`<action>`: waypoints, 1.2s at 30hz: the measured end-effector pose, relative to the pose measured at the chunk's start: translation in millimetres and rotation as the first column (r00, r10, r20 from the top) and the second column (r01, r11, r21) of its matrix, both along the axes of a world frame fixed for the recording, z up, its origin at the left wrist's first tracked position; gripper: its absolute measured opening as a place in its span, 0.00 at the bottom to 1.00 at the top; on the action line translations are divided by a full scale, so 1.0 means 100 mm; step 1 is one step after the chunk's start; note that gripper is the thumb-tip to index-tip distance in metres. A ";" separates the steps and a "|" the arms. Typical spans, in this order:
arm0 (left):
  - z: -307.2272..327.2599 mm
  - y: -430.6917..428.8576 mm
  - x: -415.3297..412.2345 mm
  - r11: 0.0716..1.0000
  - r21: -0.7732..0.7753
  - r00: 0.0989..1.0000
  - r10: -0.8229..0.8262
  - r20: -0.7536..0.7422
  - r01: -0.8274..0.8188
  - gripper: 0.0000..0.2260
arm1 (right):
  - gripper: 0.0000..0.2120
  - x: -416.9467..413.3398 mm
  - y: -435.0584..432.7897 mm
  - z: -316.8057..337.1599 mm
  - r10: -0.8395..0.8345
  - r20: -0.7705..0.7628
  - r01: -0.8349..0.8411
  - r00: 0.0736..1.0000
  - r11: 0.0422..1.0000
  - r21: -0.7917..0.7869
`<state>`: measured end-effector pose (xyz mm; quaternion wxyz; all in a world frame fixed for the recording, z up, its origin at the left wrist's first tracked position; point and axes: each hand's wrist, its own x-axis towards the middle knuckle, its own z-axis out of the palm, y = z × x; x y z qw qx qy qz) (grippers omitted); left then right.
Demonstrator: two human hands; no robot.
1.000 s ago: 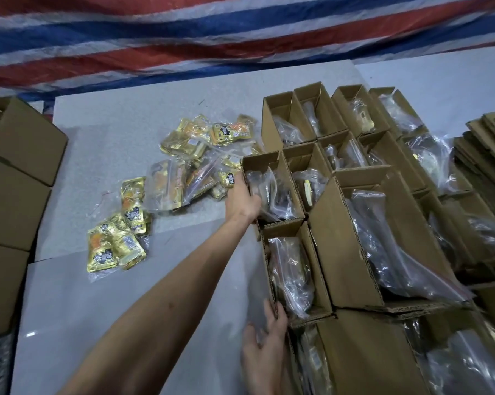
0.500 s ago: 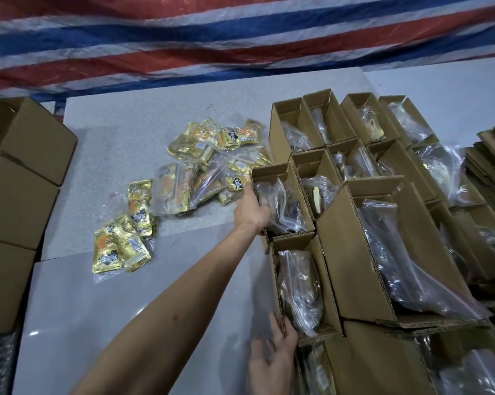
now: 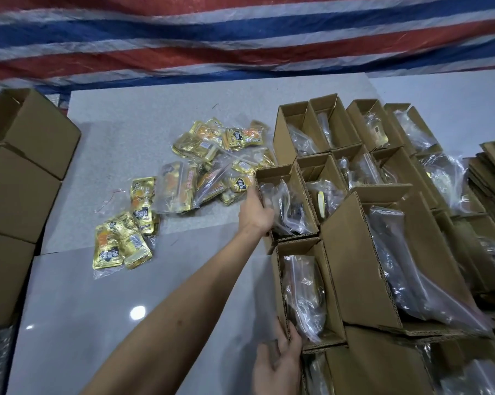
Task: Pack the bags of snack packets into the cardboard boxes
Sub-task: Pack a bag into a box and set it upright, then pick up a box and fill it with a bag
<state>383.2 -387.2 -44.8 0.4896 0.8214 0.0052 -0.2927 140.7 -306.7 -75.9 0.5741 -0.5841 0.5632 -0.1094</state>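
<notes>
head view, packing station. the left hand is stretched far forward on a nearly straight arm, its fingers curled over the left wall of an open cardboard box that already holds a clear bag; it has hold of the box edge only, no bag. the right hand lies low and close to the body, fingers spread and fairly open, pressed flat against the near left corner of the next box, gripping nothing that can be seen. the unpacked bags of snack packets lie on the grey table to the left of both hands: a larger heap just beyond and left of the left hand, near its knuckles but apart, and a smaller bag further left and nearer the person. the bags of the heap lie at mixed angles, so no single long axis can be given; the boxes run lengthwise away from the person. judged from this layout, the left hand is much the nearer to the heap and would need only to let go of the box wall and swing a little leftward, while the right hand would have to cross the outstretched forearm. most boxes in the block on the right already hold bags, so the task appears well advanced
</notes>
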 end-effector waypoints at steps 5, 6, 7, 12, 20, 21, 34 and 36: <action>0.00 0.32 -0.14 0.995 -0.095 0.988 0.009 -0.153 -0.023 0.24 | 0.35 0.00 0.00 -0.03 -0.015 0.010 0.015 1.000 0.999 -0.040; 0.01 0.44 -0.19 0.996 -0.088 0.987 0.001 -0.159 -0.015 0.23 | 0.35 0.00 0.01 -0.02 -0.016 0.016 0.016 1.000 0.998 -0.058; 0.01 0.58 -0.26 0.996 -0.089 0.986 0.004 -0.166 -0.019 0.20 | 0.35 0.01 0.02 -0.01 -0.023 0.021 0.025 0.999 0.997 -0.073; 0.02 1.54 -0.70 0.998 -0.047 0.993 0.039 -0.112 -0.044 0.09 | 0.46 0.06 0.09 0.11 0.005 0.100 0.007 0.995 0.993 -0.115; 0.03 3.22 -1.09 0.931 0.113 0.938 0.343 0.052 -0.347 0.05 | 0.18 0.11 0.53 0.12 0.256 0.050 -0.249 0.965 0.962 -0.114; 0.06 3.36 -1.12 0.916 0.113 0.922 0.379 0.077 -0.386 0.05 | 0.16 0.11 0.62 0.12 0.304 0.053 -0.298 0.951 0.949 -0.108; 0.23 4.92 -0.42 0.681 0.557 0.876 0.304 0.375 -0.475 0.18 | 0.13 0.08 0.85 0.37 0.600 0.070 -0.594 0.797 0.799 -0.094; 0.16 5.06 -0.34 0.657 0.655 0.928 0.255 0.272 -0.373 0.18 | 0.13 0.01 0.80 0.35 0.587 0.045 -0.579 0.809 0.807 -0.117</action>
